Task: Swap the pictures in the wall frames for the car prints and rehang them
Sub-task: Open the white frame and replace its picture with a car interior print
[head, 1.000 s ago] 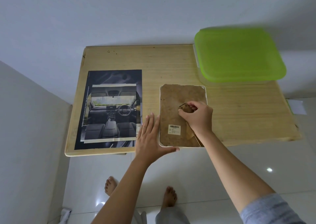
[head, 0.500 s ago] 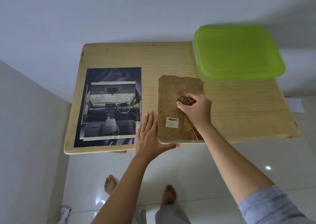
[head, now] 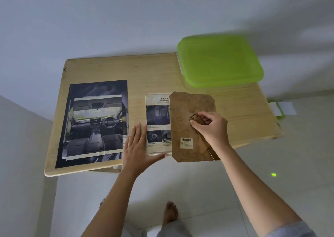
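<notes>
Head camera, looking down on a pale wooden counter [head: 153, 70] against a white wall. At its far right corner sits a clear box with a lime-green lid [head: 219, 61].

On the left of the counter lies a large car print [head: 95, 122], flat and face up, showing a dark cabin with steering wheel and seats. Just to its right is a small white-edged frame [head: 150, 110], lying flat near the front edge. Inside it a printed page [head: 158, 124] shows (heading partly covered, small photographs below).

A brown backing board [head: 186, 128] covers the frame's right part and juts past the counter's front edge. Whether it rests on the frame or is raised cannot be told. It carries a barcode sticker [head: 187, 143].

The left hand [head: 139, 146] lies flat between print and frame, fingers straight, thumb along the frame's near edge. The right hand [head: 211, 128] has its fingers curled, pinching a small dark tab [head: 194, 115] on the board.

The step appears to be taking the backing off. To do it well, the left hand should pin the frame so it cannot slide off the edge. The board should travel level and land on bare wood, without dragging the page.
</notes>
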Action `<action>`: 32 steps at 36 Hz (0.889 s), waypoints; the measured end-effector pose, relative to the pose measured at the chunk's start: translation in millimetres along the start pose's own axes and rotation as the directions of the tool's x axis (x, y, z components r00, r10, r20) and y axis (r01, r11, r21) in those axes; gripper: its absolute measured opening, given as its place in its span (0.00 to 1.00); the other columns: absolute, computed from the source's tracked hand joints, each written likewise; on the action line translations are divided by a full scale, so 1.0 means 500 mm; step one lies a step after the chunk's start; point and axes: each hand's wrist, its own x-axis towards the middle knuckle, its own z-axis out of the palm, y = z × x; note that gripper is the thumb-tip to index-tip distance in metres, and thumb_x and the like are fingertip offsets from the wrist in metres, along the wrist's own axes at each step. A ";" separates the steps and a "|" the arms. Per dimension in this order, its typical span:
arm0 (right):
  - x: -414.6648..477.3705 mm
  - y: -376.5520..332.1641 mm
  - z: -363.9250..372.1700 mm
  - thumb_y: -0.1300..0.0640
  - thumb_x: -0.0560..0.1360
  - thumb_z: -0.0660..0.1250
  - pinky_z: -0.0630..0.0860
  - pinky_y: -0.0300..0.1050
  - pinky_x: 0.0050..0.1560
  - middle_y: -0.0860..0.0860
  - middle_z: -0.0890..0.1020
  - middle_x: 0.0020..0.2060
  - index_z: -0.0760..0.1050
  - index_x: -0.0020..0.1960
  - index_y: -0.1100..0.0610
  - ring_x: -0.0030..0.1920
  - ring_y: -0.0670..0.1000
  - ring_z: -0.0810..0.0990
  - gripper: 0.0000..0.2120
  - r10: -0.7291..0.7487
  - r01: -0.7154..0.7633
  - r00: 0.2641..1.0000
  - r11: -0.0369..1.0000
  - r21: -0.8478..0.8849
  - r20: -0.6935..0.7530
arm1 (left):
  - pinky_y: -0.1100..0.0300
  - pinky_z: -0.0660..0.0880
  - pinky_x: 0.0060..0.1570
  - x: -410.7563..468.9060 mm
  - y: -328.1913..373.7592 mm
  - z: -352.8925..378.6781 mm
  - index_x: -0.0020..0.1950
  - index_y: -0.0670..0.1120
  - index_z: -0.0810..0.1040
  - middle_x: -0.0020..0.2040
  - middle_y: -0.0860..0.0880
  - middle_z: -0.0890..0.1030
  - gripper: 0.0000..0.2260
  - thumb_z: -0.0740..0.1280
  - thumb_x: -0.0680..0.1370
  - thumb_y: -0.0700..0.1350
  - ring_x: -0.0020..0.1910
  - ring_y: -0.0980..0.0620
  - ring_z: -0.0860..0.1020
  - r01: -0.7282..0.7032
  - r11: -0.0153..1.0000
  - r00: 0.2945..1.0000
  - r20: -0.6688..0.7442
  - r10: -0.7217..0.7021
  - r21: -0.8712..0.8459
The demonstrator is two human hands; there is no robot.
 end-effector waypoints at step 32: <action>0.031 0.125 0.021 0.58 0.77 0.62 0.65 0.50 0.62 0.55 0.72 0.64 0.72 0.65 0.59 0.63 0.59 0.66 0.17 0.056 -0.037 0.998 0.893 -0.448 0.030 | 0.52 0.39 0.73 0.002 -0.009 0.004 0.75 0.48 0.34 0.76 0.50 0.36 0.55 0.47 0.61 0.81 0.73 0.53 0.32 -0.036 0.999 0.999 0.022 0.036 0.016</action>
